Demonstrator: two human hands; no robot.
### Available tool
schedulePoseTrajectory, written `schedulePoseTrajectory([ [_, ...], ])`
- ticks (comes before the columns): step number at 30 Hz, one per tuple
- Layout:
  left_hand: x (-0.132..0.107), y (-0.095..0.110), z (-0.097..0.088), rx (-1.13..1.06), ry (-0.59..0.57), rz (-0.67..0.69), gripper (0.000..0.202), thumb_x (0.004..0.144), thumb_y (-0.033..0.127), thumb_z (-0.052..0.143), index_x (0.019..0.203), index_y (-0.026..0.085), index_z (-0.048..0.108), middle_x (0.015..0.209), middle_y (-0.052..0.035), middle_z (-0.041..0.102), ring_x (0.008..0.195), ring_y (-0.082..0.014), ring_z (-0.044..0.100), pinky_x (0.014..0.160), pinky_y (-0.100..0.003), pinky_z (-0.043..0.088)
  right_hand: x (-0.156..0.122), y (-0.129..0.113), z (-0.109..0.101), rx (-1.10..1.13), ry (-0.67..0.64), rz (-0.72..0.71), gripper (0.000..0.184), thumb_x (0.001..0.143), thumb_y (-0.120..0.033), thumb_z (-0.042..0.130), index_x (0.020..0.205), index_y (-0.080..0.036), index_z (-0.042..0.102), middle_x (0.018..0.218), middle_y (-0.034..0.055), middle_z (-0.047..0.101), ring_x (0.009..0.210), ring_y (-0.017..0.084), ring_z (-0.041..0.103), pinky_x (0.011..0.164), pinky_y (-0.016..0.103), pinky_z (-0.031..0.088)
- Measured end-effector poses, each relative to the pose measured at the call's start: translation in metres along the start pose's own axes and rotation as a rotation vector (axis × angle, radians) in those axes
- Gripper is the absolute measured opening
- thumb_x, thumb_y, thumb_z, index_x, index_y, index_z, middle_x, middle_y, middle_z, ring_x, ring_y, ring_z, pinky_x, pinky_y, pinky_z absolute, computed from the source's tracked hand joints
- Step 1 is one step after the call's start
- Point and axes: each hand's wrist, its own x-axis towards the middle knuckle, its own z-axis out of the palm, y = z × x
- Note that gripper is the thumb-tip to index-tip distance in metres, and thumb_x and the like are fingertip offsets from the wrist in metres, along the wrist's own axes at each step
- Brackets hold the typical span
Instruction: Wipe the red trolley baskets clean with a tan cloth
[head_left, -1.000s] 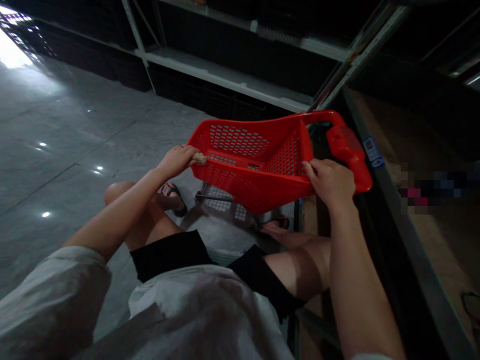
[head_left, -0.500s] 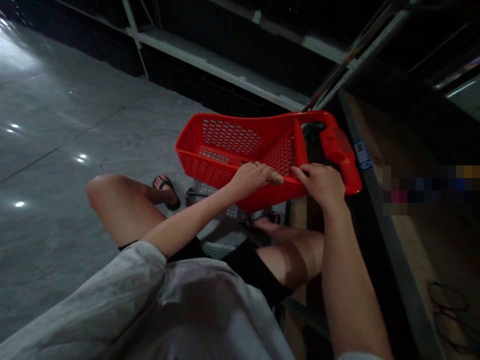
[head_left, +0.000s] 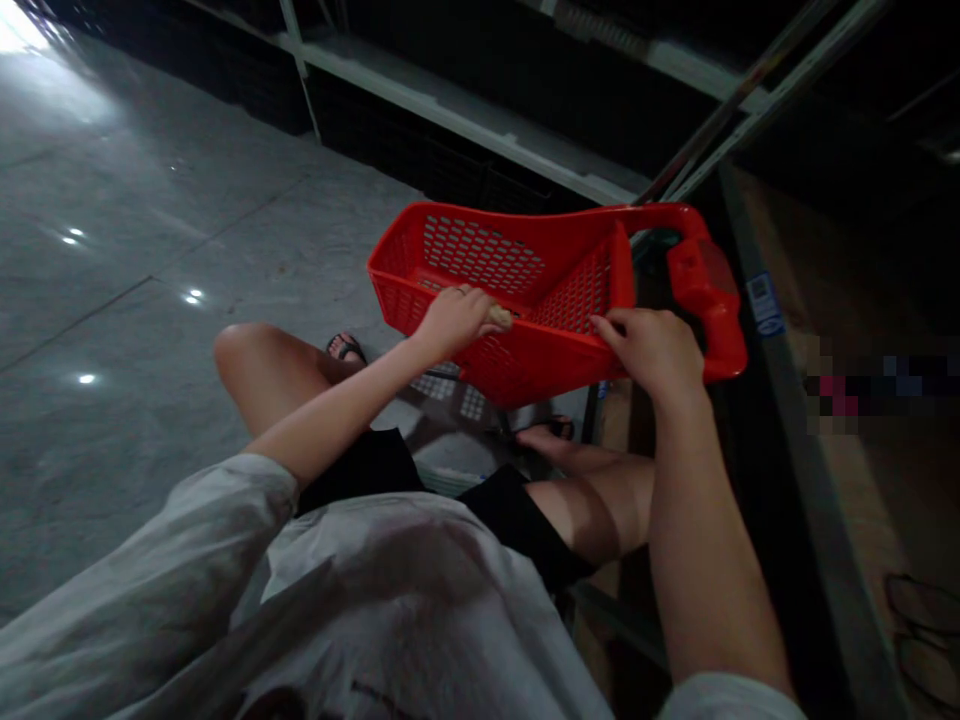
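Observation:
A red plastic shopping cart [head_left: 517, 365] with perforated basket walls stands in front of my knees. My left hand [head_left: 457, 318] is closed over its near rim, around the middle. A small beige wad, apparently a crumpled cloth [head_left: 499, 317], pokes out from its thumb side; the rest is hidden under the fingers. Further right, my right hand [head_left: 656, 350] grips the same rim close to the cart's handle [head_left: 709, 280], thumb on the inner side. The basket's inside shows no goods in the part I can see.
Metal shelving [head_left: 450, 115] with dark crates beneath runs behind the cart. At the right is a wooden surface with a dark edge, bearing a blue-and-white label [head_left: 765, 305] and eyeglasses [head_left: 922, 605]. Grey floor [head_left: 150, 430] stretches left.
My left hand has slid left along the near rim with the cloth, away from my right hand. The right hand keeps its grip. The whole view has shifted slightly.

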Motion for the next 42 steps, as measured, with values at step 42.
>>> schedulePoseTrajectory([
  [42, -0.03, 0.094, 0.101, -0.463, 0.395, -0.135, 0.05, 0.104, 0.013, 0.034, 0.149, 0.022, 0.054, 0.163, -0.0117, 0.045, 0.158, -0.0222, 0.029, 0.129, -0.051, 0.035, 0.002, 0.005, -0.008, 0.035, 0.154, 0.03, 0.05, 0.098, -0.054, 0.043, 0.08, -0.022, 0.077, 0.073, 0.0096, 0.074, 0.065, 0.022, 0.059, 0.06, 0.031, 0.027],
])
